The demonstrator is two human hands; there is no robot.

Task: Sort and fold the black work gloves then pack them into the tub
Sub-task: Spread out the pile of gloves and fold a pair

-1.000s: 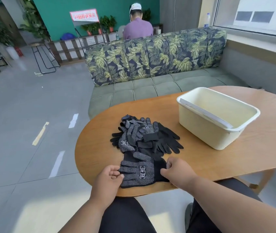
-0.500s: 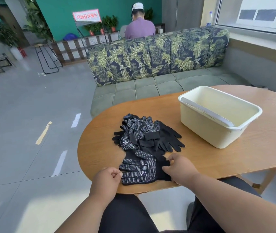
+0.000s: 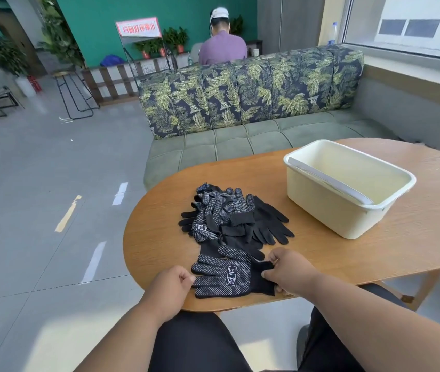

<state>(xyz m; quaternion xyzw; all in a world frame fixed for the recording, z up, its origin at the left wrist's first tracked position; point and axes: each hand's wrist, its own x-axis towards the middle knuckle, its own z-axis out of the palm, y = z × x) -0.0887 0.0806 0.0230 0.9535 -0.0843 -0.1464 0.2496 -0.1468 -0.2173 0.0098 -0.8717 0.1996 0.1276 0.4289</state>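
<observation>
A black dotted work glove lies flat near the front edge of the wooden table, fingers pointing left. My left hand pinches its fingertips. My right hand grips its cuff at the other end. Just behind it sits a loose pile of black gloves, some dotted, some plain. The cream plastic tub stands at the right of the table with nothing visible inside.
A green sofa with leaf-print back cushions stands right behind the table. A person in a purple shirt sits beyond it, back turned. Grey floor lies to the left. My knees are under the table edge.
Both hands have stayed on the near glove, shifting slightly outward as they stretch it flat. The pile and tub have not moved.
</observation>
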